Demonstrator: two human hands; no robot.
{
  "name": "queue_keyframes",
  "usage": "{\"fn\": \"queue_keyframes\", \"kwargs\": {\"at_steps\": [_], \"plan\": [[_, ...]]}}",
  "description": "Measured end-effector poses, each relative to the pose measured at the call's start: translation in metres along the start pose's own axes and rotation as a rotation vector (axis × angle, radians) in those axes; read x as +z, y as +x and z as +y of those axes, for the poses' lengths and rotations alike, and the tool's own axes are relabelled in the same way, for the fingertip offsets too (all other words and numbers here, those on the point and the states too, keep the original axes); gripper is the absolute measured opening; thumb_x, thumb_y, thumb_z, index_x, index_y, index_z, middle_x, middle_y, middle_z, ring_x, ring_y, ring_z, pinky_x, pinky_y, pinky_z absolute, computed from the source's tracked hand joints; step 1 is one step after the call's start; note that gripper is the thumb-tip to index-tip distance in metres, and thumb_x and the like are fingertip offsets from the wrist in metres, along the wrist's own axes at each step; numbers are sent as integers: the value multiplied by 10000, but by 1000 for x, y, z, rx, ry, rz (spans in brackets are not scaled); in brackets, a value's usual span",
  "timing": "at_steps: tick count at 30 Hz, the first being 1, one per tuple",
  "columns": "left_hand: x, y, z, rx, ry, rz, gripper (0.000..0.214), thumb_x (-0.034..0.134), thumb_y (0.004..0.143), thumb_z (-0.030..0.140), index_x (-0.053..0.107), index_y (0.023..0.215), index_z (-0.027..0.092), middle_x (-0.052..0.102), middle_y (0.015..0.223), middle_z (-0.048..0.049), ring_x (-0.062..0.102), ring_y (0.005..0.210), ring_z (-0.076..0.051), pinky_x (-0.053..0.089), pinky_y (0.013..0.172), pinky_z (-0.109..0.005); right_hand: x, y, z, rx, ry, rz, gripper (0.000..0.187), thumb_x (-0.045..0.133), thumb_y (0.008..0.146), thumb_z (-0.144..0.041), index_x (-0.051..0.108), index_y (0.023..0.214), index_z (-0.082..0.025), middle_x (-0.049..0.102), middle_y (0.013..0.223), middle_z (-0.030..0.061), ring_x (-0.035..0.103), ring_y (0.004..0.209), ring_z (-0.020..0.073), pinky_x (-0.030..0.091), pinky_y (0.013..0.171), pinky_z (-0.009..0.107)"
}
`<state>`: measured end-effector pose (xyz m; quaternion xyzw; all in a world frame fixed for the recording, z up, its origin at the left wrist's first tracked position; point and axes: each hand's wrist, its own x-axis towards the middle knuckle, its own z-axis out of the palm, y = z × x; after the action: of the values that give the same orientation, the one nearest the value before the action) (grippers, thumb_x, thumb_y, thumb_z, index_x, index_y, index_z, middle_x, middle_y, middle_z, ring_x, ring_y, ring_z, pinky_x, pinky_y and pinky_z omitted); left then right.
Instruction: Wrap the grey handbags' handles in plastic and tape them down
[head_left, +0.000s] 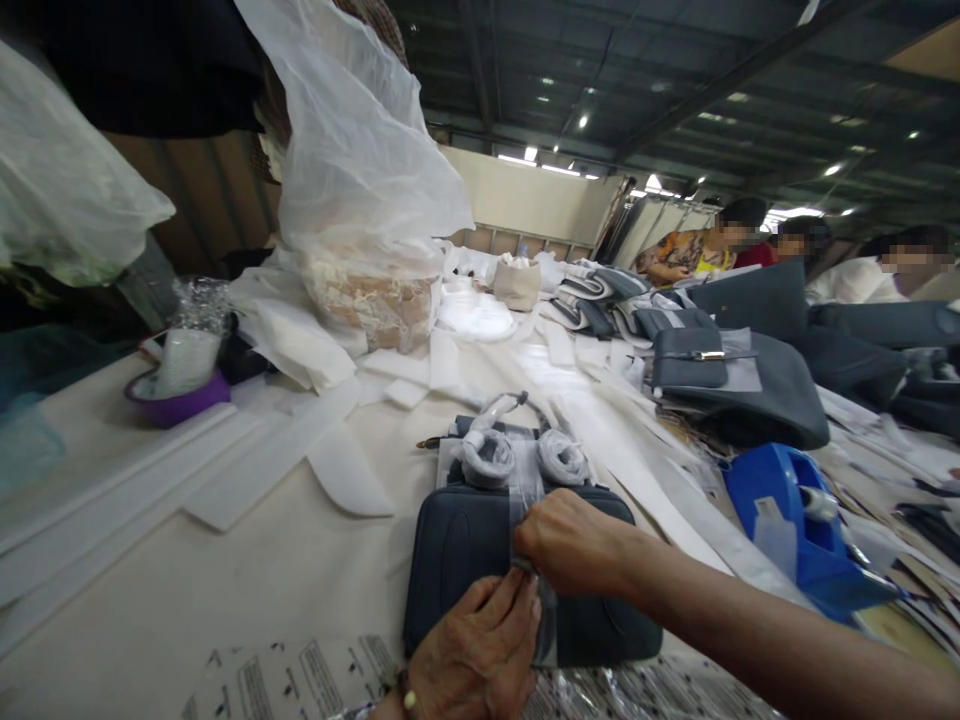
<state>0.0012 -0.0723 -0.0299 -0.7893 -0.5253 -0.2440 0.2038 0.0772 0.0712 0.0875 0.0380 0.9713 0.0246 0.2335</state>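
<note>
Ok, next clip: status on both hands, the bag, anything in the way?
Left hand, right hand close together over bag, at clear strip. Bag flat, wrapped coils at far edge. Blue holder off right, apart from bag.

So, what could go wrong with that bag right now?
Two or three things, perhaps. The clear strip over the dark bag might wrinkle or sit crooked, since the left hand and right hand are working right on it. The two wrapped coils at the bag's far edge could slip out of place if it gets nudged. And the beaded bracelet might snag the printed plastic sheet beside it.
</note>
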Motion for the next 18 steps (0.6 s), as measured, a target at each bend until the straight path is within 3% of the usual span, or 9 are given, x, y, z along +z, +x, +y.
{"fn": "queue_keyframes", "kwargs": {"at_steps": [3,8,15,18], "plan": [[2,1,0,0,9,22,380,452,892,386,593,1086,92,662,1110,-70,540,1105,-203,375,921,-291,-3,6,3,56,26,-25,98,674,731,-186,698,787,-110,715,725,123,680,705,232,332,491,247],[2,-1,0,10,5,-9,381,445,898,375,586,1108,90,655,1123,-86,530,1122,-209,373,935,-305,-17,8,18,126,80,-16,521,826,586,-256,641,1049,-103,722,828,119,671,742,234,344,507,240],[2,-3,0,6,-33,23,381,460,886,376,599,1096,90,666,1112,-73,531,1124,-210,378,952,-313,-24,14,38,165,131,50,307,812,582,-225,695,863,-182,689,738,26,625,672,173,312,498,228],[-4,0,-1,19,-46,-56,402,457,887,353,579,1137,62,632,1180,-106,511,1163,-239,384,965,-337,-20,10,41,237,127,168,300,780,625,-233,670,896,-166,674,792,48,617,695,186,335,521,236]]}}
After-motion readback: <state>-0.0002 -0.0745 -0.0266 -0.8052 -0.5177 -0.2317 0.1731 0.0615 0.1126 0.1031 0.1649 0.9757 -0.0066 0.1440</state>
